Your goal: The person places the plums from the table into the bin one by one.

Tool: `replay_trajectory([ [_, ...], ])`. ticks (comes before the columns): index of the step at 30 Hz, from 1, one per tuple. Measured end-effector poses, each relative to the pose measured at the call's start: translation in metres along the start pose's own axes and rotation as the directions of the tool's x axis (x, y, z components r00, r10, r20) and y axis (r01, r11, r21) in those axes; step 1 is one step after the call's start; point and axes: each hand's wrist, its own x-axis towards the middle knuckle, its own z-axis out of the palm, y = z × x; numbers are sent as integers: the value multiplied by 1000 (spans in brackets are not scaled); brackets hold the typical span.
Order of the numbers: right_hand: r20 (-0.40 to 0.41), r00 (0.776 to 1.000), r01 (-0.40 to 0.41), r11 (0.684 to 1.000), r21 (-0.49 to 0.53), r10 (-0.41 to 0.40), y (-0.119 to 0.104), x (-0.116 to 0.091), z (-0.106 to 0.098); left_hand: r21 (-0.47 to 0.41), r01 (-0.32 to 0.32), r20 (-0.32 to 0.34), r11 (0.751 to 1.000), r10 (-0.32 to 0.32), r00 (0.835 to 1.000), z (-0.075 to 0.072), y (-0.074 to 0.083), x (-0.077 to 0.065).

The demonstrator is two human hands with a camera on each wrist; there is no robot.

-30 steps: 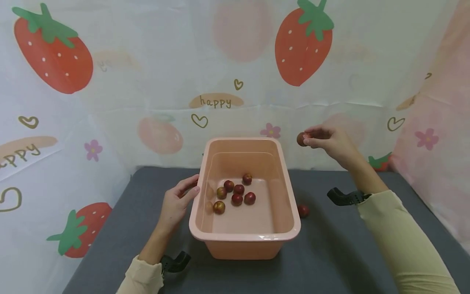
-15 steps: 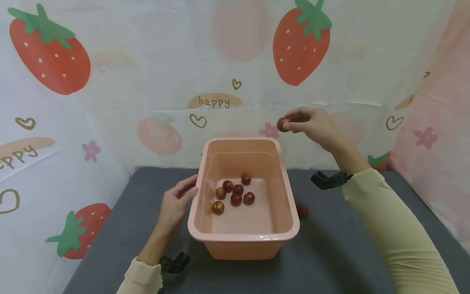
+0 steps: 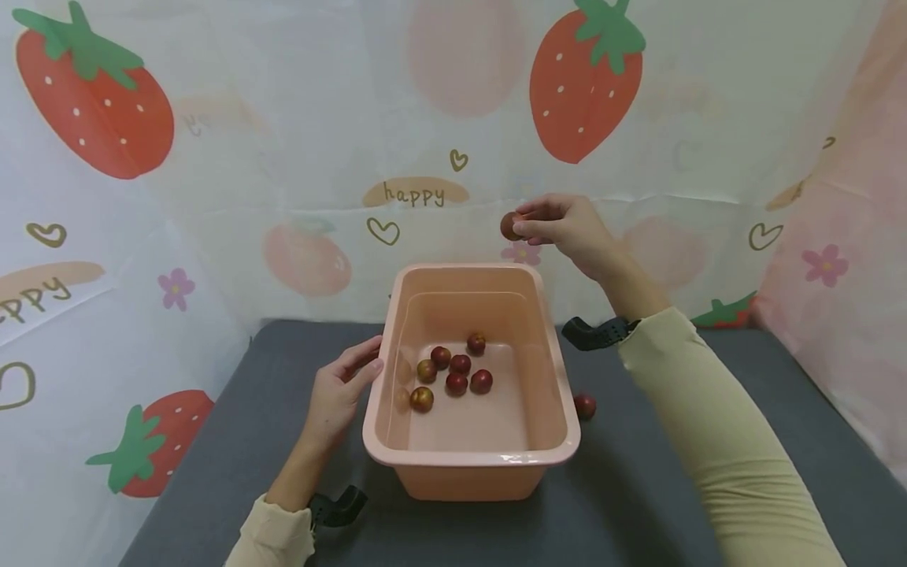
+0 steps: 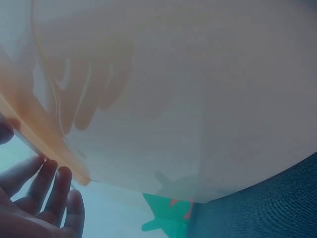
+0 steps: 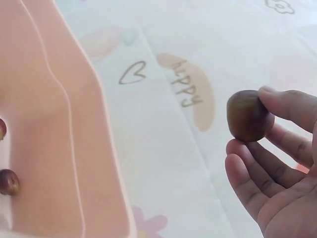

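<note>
A pink plastic basin (image 3: 386, 454) stands on the dark table with several small reddish plums (image 3: 457, 383) lying on its floor, some of them golden brown. At its left side my left hand (image 3: 340, 391) holds the rim, and in the left wrist view the fingers (image 4: 62, 191) come up against the rim's edge (image 4: 64, 161). High above the basin's far right corner, my right hand (image 3: 570, 232) pinches one plum (image 5: 247, 115) between thumb and fingertips. Another plum (image 3: 584, 406) lies on the table just right of the basin, partly hidden by its rim.
Behind the table hangs a white cloth (image 3: 312, 142) printed with strawberries, hearts and flowers, which also runs down the left and right sides. The grey tabletop (image 3: 659, 472) extends on both sides of the basin.
My right hand has moved left and upward with the plum, from right of the basin to over its far right corner. The left hand and basin have stayed put.
</note>
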Motion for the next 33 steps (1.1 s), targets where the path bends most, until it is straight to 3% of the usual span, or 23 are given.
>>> replay_trajectory([
  [10,24,998,-59,996,-65,61,6,12,36,6,5,1,1000,-5,1000,0,0,0],
  [23,26,989,-146,988,-45,148,21,23,76,-4,1,9,1000,-1,1000,-1,0,0],
  [33,44,988,-145,988,-54,148,28,29,94,-14,0,10,1000,0,1000,0,-1,1],
])
